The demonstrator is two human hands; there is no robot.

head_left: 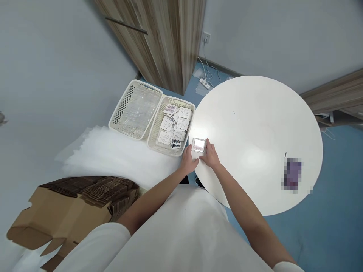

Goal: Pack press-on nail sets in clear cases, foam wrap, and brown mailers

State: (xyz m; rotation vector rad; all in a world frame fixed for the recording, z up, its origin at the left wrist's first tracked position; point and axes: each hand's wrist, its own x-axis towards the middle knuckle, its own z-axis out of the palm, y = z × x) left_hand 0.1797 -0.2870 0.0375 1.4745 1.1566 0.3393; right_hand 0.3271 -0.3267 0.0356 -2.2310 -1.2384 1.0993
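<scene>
A small clear plastic box (pixel 198 145) is at the table's left edge, with glare on its lid and something pinkish inside. My left hand (pixel 188 161) grips its left side, fingers bent along it and thumb near the front. On the opposite side, my right hand (pixel 210 155) holds the box with its fingers curled round the corner. Just left of my hands, a white basket (pixel 152 141) contains many white printed cards (pixel 183 124). Some cards carry rows of small dark or purple oval pieces, which look like false nails.
A second white basket (pixel 113 117) holds clear plastic boxes (pixel 140 107). White foam sheets (pixel 113 155) and folded brown cardboard (pixel 65 215) lie at left. On the round white table (pixel 263 113) is a blurred purple item (pixel 293 174). A power strip (pixel 204 83) lies on the floor.
</scene>
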